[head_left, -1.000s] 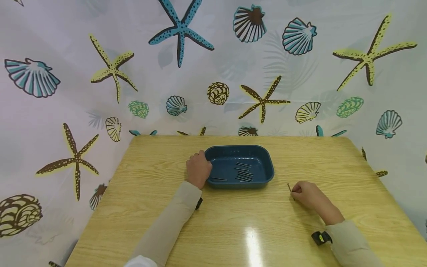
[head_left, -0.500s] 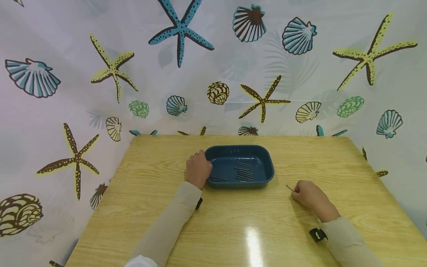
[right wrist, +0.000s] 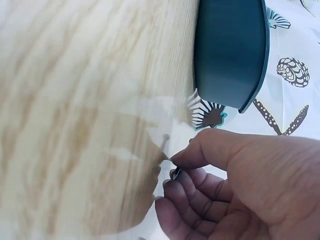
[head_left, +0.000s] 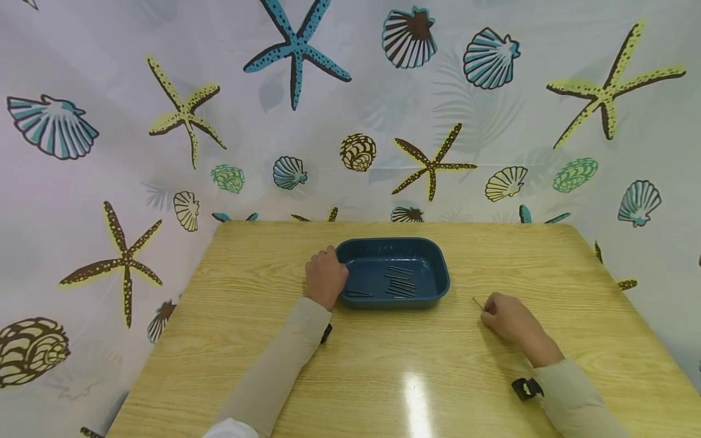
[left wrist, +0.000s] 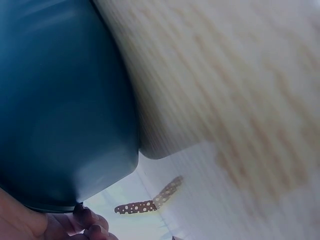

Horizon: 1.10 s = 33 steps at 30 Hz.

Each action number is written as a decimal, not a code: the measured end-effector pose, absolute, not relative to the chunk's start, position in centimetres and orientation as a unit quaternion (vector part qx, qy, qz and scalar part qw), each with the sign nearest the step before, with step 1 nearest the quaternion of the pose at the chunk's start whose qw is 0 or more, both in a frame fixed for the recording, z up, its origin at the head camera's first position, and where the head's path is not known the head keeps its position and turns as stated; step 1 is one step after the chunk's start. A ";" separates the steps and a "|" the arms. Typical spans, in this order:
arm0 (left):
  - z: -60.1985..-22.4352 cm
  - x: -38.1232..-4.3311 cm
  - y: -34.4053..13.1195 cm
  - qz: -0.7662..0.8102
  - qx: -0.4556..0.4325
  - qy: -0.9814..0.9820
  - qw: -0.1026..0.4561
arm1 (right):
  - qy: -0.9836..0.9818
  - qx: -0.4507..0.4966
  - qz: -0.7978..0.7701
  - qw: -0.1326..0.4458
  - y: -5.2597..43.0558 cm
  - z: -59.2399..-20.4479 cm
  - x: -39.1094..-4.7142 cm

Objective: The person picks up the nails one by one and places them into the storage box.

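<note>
My left hand grips the left rim of a dark blue rectangular tray. In the left wrist view, its fingertips curl at the edge of the tray wall. Several thin nails lie inside the tray right of centre, and a couple more lie near its front left corner. To the right of the tray, close over the table, my right hand pinches a single nail between thumb and fingers. The nail slants up and left; most of it is hidden by the fingers in the right wrist view.
A pale wood-grain table carries everything, with a bright light reflection near its front. Behind and at the sides hangs a white cloth printed with starfish and shells. Each wrist wears a black band.
The pinched nail has turned in my right fingers, dipping left and then slanting up again. My right hand has shifted only slightly. The left hand and the tray stay put.
</note>
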<state>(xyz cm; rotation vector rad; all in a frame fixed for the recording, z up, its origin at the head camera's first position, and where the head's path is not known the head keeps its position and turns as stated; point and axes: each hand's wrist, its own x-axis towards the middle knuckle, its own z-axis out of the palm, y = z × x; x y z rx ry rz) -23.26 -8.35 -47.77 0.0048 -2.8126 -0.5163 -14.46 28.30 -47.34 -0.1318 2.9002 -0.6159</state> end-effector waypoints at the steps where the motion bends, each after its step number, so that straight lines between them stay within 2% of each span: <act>1: -47.8 -23.3 -8.3 -0.178 0.002 -0.974 0.138 | 0.973 -0.046 -0.211 0.083 28.4 -47.3 -14.4; 18: -47.6 -23.1 -8.4 -0.181 -0.006 -0.973 0.146 | 0.964 -0.102 -0.246 0.011 29.3 -47.4 -14.9; 33: -47.8 -23.4 -8.3 -0.178 0.000 -0.976 0.128 | 0.959 -0.113 -0.258 -0.016 29.2 -46.5 -15.0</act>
